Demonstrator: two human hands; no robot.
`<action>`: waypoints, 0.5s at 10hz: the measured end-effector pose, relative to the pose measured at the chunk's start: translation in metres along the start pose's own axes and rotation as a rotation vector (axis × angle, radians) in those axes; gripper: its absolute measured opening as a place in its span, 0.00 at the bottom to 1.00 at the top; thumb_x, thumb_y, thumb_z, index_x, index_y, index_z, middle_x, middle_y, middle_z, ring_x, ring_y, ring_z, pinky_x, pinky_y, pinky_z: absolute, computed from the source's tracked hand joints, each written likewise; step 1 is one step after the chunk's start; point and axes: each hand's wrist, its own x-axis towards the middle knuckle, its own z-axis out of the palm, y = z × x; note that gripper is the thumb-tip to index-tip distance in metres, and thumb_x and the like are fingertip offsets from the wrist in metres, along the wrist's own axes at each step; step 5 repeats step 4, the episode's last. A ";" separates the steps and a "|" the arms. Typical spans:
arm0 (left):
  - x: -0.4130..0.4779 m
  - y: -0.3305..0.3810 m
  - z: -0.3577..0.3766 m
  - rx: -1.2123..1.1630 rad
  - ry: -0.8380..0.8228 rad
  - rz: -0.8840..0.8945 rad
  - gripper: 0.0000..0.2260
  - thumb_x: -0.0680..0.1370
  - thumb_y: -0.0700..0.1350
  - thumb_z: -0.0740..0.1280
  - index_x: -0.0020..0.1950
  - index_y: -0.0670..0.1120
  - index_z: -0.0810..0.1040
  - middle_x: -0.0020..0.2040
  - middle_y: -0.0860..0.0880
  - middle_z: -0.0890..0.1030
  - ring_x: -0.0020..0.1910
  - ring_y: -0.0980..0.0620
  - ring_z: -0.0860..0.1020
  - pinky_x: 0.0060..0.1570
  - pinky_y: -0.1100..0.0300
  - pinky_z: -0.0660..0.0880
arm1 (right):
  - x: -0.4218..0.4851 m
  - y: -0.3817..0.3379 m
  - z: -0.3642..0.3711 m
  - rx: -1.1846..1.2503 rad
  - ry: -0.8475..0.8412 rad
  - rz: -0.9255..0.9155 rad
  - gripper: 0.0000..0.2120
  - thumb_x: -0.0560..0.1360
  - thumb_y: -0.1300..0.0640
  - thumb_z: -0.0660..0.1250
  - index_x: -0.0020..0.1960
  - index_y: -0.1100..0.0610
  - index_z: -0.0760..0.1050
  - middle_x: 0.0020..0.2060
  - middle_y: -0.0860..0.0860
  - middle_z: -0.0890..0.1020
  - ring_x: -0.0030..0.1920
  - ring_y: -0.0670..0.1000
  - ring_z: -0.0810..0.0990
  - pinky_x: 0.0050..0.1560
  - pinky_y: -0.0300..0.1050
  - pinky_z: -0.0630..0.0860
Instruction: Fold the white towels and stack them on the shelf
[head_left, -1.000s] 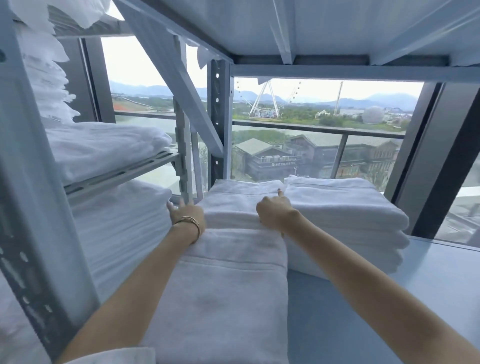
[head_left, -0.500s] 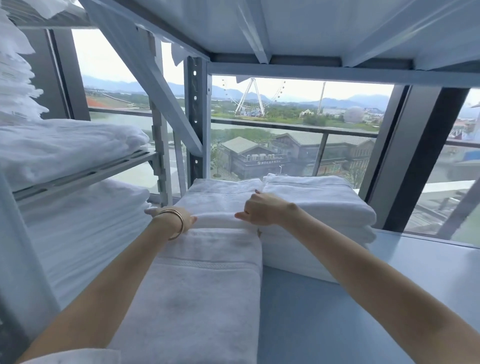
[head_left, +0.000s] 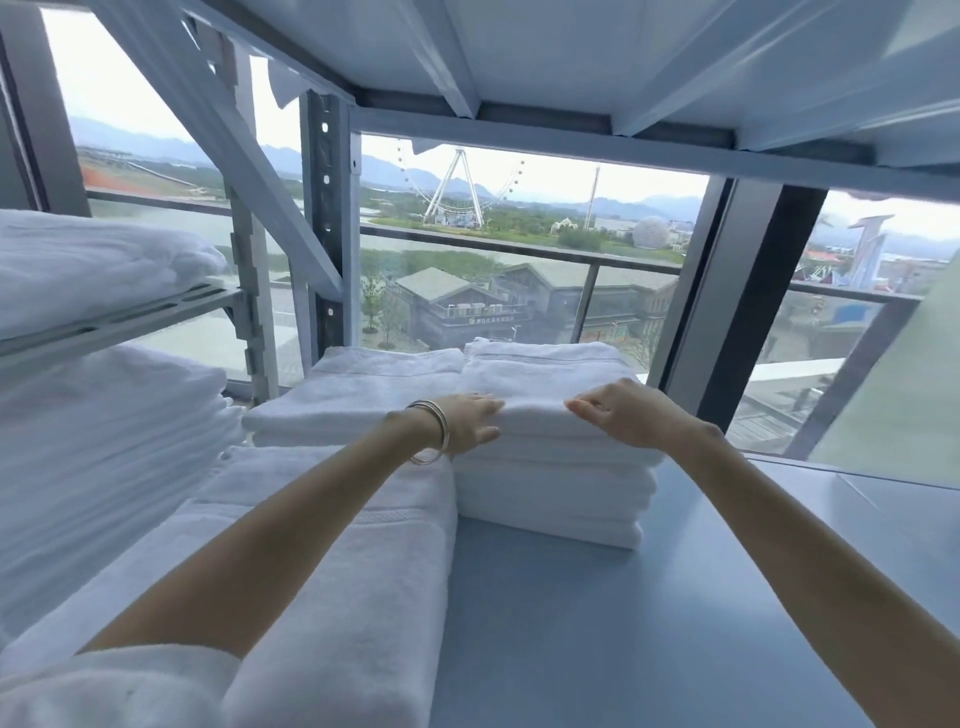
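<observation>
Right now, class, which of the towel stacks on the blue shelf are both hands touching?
The rear right stack, bordering the bare shelf. The left hand and right hand both rest on its top front edge.
</observation>
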 end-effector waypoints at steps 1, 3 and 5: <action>-0.012 -0.007 0.001 0.014 0.085 -0.101 0.23 0.81 0.50 0.57 0.75 0.45 0.58 0.74 0.47 0.62 0.72 0.48 0.63 0.69 0.55 0.61 | -0.020 0.020 -0.009 0.018 0.102 0.071 0.22 0.80 0.45 0.53 0.48 0.60 0.78 0.43 0.54 0.81 0.47 0.58 0.78 0.45 0.48 0.72; -0.021 0.004 0.003 0.131 -0.006 -0.161 0.24 0.81 0.54 0.55 0.75 0.49 0.59 0.75 0.51 0.60 0.72 0.50 0.61 0.69 0.50 0.62 | -0.031 0.024 0.002 0.077 0.136 0.064 0.15 0.79 0.49 0.57 0.55 0.54 0.80 0.55 0.50 0.81 0.57 0.54 0.77 0.57 0.53 0.74; -0.041 -0.006 0.000 0.165 0.125 -0.308 0.19 0.80 0.52 0.55 0.67 0.47 0.71 0.68 0.47 0.72 0.65 0.47 0.70 0.63 0.52 0.67 | -0.053 0.048 -0.004 0.018 0.188 0.228 0.14 0.77 0.49 0.58 0.49 0.50 0.81 0.48 0.50 0.82 0.49 0.55 0.80 0.49 0.51 0.77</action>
